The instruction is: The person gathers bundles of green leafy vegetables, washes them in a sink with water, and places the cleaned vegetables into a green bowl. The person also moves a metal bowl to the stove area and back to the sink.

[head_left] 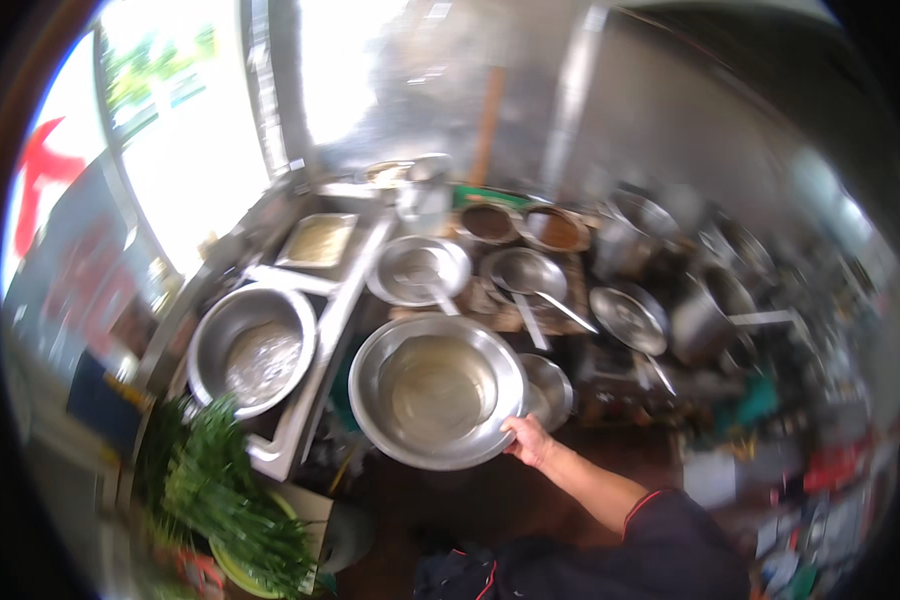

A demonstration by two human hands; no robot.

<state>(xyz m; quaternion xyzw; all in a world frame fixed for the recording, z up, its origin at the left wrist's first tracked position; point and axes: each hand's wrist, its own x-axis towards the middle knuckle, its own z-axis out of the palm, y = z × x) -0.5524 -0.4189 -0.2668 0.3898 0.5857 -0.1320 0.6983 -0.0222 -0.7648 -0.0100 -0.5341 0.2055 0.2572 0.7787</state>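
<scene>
A wide metal basin hangs in front of me, gripped at its right rim by my right hand. The fingers of that hand are closed on the rim, some hidden beneath it. Something pale, possibly liquid, shows in its bottom, but blur hides exactly what. To its left, another metal basin sits in the steel counter with a shiny, pale content. Beyond the held basin stands a metal bowl with a handled utensil in it. A round metal pan is partly covered at its right. My left hand does not show.
Leafy green vegetables fill a green tub at the lower left. A rectangular tray rests in the counter. Farther back are a bowl of dark sauce, a bowl of orange-brown sauce, a ladle and a metal pot.
</scene>
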